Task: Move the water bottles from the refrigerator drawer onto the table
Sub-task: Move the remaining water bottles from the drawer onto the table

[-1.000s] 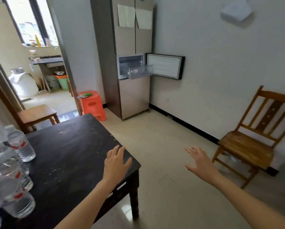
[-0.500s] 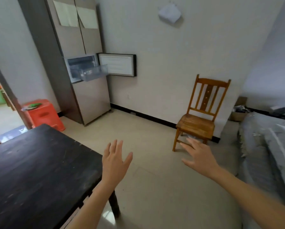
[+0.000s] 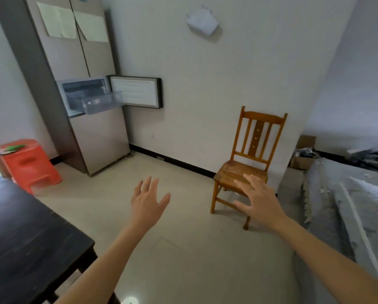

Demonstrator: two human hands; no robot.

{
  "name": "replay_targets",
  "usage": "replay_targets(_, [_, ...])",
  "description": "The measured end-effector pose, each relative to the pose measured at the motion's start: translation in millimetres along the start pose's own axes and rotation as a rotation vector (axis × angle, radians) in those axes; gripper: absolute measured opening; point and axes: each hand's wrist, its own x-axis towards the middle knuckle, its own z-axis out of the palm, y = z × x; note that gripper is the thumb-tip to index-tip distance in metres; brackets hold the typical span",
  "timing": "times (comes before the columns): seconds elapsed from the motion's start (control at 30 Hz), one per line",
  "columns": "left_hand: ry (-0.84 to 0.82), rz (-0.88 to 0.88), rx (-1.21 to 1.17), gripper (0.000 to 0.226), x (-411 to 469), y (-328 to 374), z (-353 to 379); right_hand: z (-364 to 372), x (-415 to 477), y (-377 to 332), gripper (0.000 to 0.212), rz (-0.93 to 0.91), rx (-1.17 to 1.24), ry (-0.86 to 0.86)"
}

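A tall grey refrigerator [image 3: 96, 137] stands against the far wall at the upper left. Its small middle door [image 3: 137, 92] hangs open to the right, and a clear plastic drawer [image 3: 100, 103] is pulled out; I see no bottle in it. The black table [image 3: 28, 242] fills the lower left corner, and no water bottle shows in this view. My left hand [image 3: 148, 200] floats over the floor with fingers spread and empty. Fingers also spread, my right hand [image 3: 258, 198] holds nothing in front of the chair.
A wooden chair [image 3: 249, 159] stands by the wall at centre right. An orange plastic stool [image 3: 30, 165] sits left of the refrigerator. A grey covered sofa [image 3: 346, 205] lies along the right edge, with a cardboard box [image 3: 302, 154] behind it. Pale tiled floor stretches between table and refrigerator.
The view has swung right: the bottles on the table and the doorway have left the frame, the sofa has entered. Both hands stay spread and empty.
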Motion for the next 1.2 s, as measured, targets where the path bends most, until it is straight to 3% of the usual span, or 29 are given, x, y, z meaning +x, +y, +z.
replay_targets(0.3, [-0.065,-0.055,-0.019,0.061,63.8,50.6,65.3,25.9,67.1,77.1,0.072,-0.05,0.074,-0.066])
replay_targets(0.4, [-0.015,-0.108,-0.014,0.061,98.0,35.6,70.1,45.3,110.3,80.9,0.084,-0.088,0.093,-0.109])
replay_targets(0.53, [0.073,-0.197,-0.014,0.06,156.9,0.0,71.8,68.4,188.6,76.7,0.062,-0.123,0.071,-0.152])
replay_targets(0.7, [0.166,-0.301,-0.075,0.057,241.0,-40.0,74.6,80.1,303.0,66.7,0.066,-0.215,0.018,-0.17])
replay_targets(0.97, [0.17,-0.361,-0.056,0.057,368.9,-83.2,88.8,98.7,456.3,67.5,0.064,-0.216,0.012,-0.178])
replay_targets(1.2, [0.146,-0.393,-0.063,0.057,472.8,-92.5,139.0,143.4,562.4,119.8,0.063,-0.186,-0.001,-0.278])
